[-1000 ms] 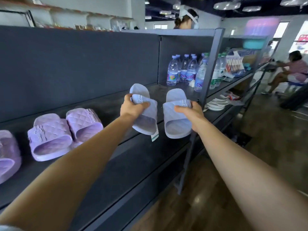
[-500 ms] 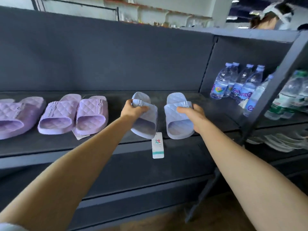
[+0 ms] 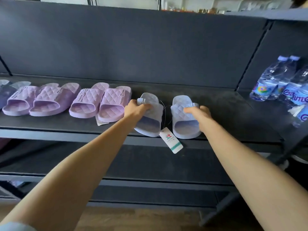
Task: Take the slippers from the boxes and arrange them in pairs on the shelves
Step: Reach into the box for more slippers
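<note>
Two pale blue quilted slippers are at the front of the dark shelf (image 3: 216,104). My left hand (image 3: 135,110) grips the strap of the left blue slipper (image 3: 150,124), which is tilted with its heel end at the shelf edge. My right hand (image 3: 199,114) grips the strap of the right blue slipper (image 3: 181,119), which lies flat on the shelf. A white price tag (image 3: 171,140) hangs on a thread between them, over the shelf edge. To the left stand two pairs of lilac slippers (image 3: 100,104) (image 3: 40,100).
Several water bottles (image 3: 281,82) stand at the shelf's right end, behind a slanted upright post (image 3: 296,142). A darker slipper (image 3: 5,92) shows at the far left. A lower shelf (image 3: 150,165) runs beneath, and wooden floor (image 3: 141,219) lies below.
My view has swung left and closer to the shelf. Both hands have carried the blue slippers down onto the shelf beside the lilac pairs; the right one now lies flat.
</note>
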